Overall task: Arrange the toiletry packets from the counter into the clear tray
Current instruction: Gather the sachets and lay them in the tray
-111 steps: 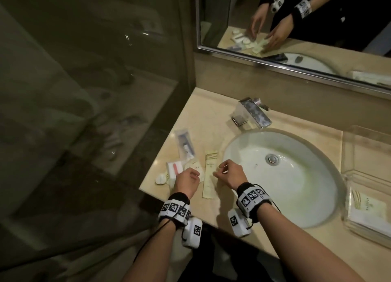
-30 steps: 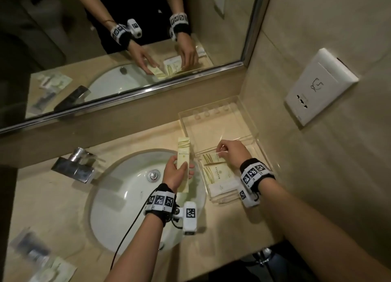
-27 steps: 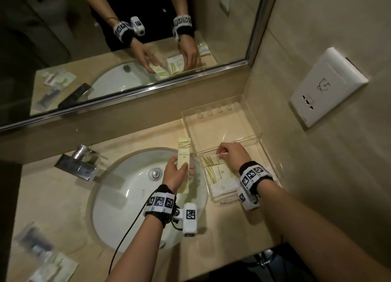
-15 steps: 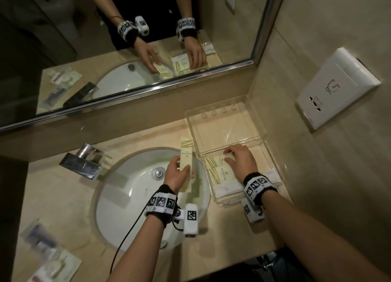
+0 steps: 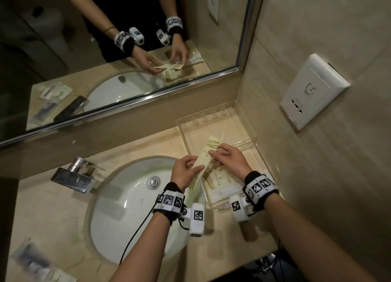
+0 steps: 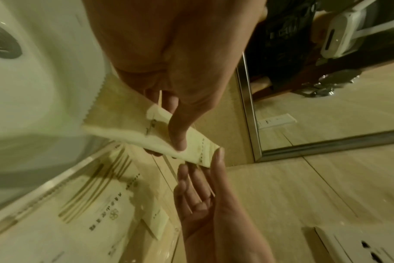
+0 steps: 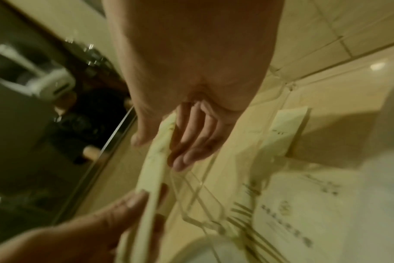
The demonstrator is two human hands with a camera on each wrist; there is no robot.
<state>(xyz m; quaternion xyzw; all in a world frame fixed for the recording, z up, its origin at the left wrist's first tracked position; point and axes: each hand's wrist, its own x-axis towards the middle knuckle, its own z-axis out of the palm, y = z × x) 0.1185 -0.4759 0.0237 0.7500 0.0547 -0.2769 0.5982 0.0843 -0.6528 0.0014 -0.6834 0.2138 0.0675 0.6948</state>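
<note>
Dim warm light, soft shadows, wide-angle edge bending, heavy blur in right wrist view

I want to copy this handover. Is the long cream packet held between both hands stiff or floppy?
Probably light: the left hand pinches the long cream packet by one end. It stays fairly straight toward the right hand, so likely semi-stiff. Being flat, it shouldn't roll.

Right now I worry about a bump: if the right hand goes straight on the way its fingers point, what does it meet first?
The right hand already touches the long packet that the left hand holds. Past it the sink lies lower, though depth is unclear.
</note>
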